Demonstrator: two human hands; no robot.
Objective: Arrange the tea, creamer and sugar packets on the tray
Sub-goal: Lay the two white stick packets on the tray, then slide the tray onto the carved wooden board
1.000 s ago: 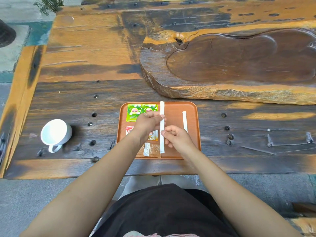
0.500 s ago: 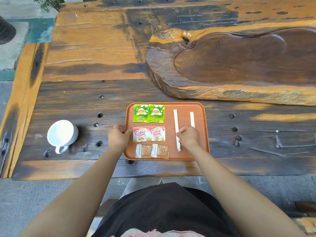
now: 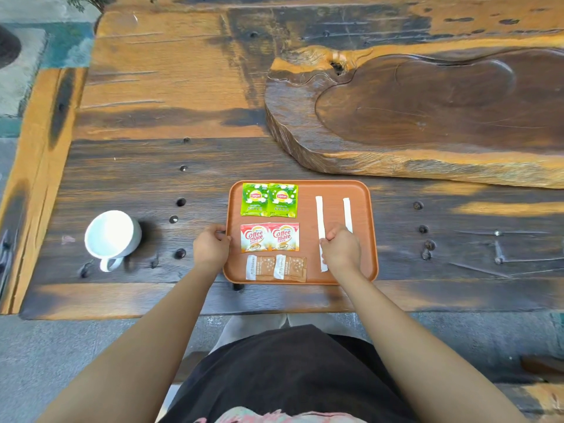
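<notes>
**Sachets lined up, two sticks still being squared**

The orange tray (image 3: pixel 370 227) sits at the near edge of the wooden table (image 3: pixel 152 166), and the task's packets all lie on it. Two green tea packets (image 3: pixel 269 199) sit side by side in its far left corner. Two creamer packets (image 3: pixel 269 237) form the row below them, and two brown sugar packets (image 3: pixel 275 268) lie along the near edge, the right one slightly askew. On the right half, a longer white stick (image 3: pixel 319 218) and a shorter white stick (image 3: pixel 347 210) run roughly parallel, near to far, and apart from each other.

The left hand (image 3: pixel 211 248) is curled over the tray's left rim, gripping it as if to steady it. The right hand (image 3: pixel 341 250) rests on the tray's right half, its fingers closed down on the longer stick about midway along; the shorter stick's near end disappears behind the knuckles, so whether it is also pinched cannot be told.

The arrangement looks close to finished, with only the sticks left to align. The risks seem small but real: a sideways drag of the right hand could skew either stick, or sweep the shorter one towards the right rim. A tug from the left hand could slide the tray and jostle the light sachets out of their rows. A white cup (image 3: pixel 111 236) stands well to the left, out of harm's way.
</notes>
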